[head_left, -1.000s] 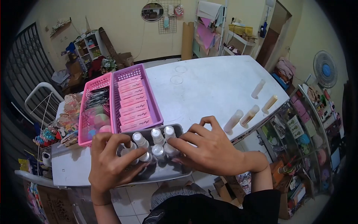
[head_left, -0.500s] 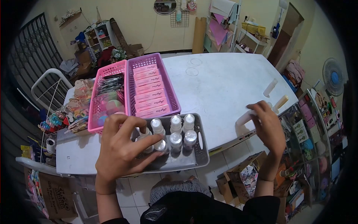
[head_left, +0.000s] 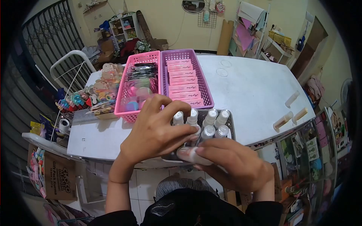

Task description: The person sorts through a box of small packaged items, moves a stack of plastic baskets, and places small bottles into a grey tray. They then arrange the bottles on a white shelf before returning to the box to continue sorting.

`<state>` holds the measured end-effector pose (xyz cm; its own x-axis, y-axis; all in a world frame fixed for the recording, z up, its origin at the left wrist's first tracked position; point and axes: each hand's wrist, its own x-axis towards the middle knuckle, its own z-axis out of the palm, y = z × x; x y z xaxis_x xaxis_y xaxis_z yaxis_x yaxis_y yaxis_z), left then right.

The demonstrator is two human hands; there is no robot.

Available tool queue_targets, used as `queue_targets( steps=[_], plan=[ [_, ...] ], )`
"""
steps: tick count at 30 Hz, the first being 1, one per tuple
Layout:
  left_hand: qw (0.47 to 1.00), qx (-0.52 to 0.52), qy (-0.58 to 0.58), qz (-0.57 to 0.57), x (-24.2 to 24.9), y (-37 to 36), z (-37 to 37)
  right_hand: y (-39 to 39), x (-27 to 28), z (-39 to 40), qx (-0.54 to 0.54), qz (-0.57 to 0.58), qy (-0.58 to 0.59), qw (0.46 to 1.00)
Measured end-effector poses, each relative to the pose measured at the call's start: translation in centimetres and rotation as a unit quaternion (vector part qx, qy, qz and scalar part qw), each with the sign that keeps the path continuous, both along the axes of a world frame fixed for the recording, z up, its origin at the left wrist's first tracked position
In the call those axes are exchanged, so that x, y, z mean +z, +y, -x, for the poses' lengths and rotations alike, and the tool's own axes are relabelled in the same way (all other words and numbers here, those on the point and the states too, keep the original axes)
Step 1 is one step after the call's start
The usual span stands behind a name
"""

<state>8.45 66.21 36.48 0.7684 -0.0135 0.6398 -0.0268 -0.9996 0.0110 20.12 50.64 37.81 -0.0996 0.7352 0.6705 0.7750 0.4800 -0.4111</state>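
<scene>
A small whitish bottle [head_left: 202,159] is held over the near side of the grey tray [head_left: 232,127], tilted well off upright and partly blurred. The right hand [head_left: 235,165] grasps it between thumb and fingers, just beside the standing bottles [head_left: 212,117]. The left hand [head_left: 152,126] arches over the tray's left end with its fingertips at the bottles there; whether it grips one or merely steadies them cannot be told.

The step in hand seems to be handling this one bottle at the tray. From here, setting it down would call for turning it upright and keeping its base clear of its neighbours.

Just beyond the tray stands a purple basket [head_left: 206,96] of pink boxes [head_left: 183,88], with a pink basket [head_left: 120,103] to its left. Three more bottles [head_left: 283,121] are at the table's [head_left: 252,94] right edge, well apart.
</scene>
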Motion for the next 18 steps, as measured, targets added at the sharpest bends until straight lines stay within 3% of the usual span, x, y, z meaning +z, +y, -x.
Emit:
queue_targets(
  steps=[3,6,16,18],
  plan=[
    [0.998,-0.032,0.026,0.052,0.2,0.1,0.1,1.2,-1.0,0.2,0.002,0.012,-0.064,0.998],
    [0.996,-0.041,0.015,0.077,-0.4,0.4,-0.2,1.7,-1.3,0.6,0.032,0.074,-0.073,0.994],
    [0.993,-0.045,0.050,0.094,0.1,0.4,0.5,2.0,-3.2,1.2,0.005,0.113,-0.077,0.991],
    [0.996,-0.011,0.054,0.070,0.4,0.0,0.5,0.9,-2.5,0.9,-0.003,0.038,-0.063,0.997]
  ],
)
